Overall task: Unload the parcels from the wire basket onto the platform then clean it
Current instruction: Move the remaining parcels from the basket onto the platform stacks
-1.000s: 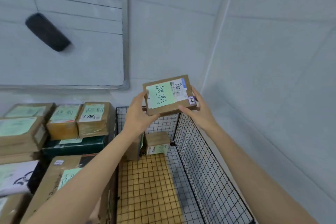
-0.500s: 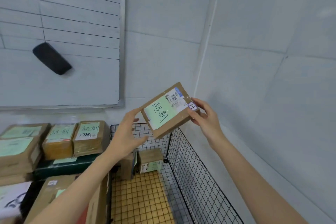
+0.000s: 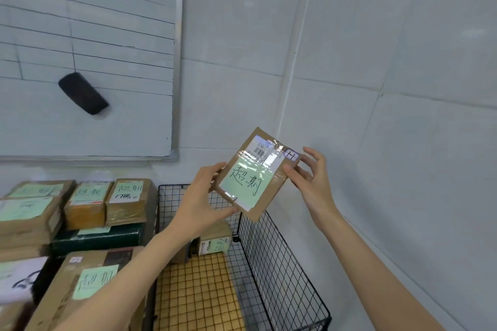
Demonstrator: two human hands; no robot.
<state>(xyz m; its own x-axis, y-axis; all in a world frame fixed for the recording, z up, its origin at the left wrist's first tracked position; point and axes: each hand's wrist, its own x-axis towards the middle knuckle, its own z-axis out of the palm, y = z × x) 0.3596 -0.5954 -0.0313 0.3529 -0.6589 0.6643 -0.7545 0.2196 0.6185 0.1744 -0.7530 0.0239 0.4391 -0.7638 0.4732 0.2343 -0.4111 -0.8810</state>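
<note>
A flat brown parcel (image 3: 255, 174) is held up in the air over the far right corner of the wire basket (image 3: 282, 263), tilted, its green handwritten label and barcode sticker facing the camera. The left hand (image 3: 199, 201) grips its lower left edge, with the thumb (image 3: 212, 170) on the front and the other fingers tucked behind it (out of sight). The right hand (image 3: 312, 180) has its thumb pressed on the right edge, near the upper corner; its other fingers (image 3: 313, 154) are spread and curved behind that corner, and whether they touch the back cannot be told. One small box (image 3: 215, 239) sits at the basket's far end, on a yellow checked mat (image 3: 199, 290). Just beside the basket's left wall, labelled parcels (image 3: 126, 201) are stacked in layers. A black eraser (image 3: 83, 94) clings to the whiteboard (image 3: 107, 126) on the wall above them.
</note>
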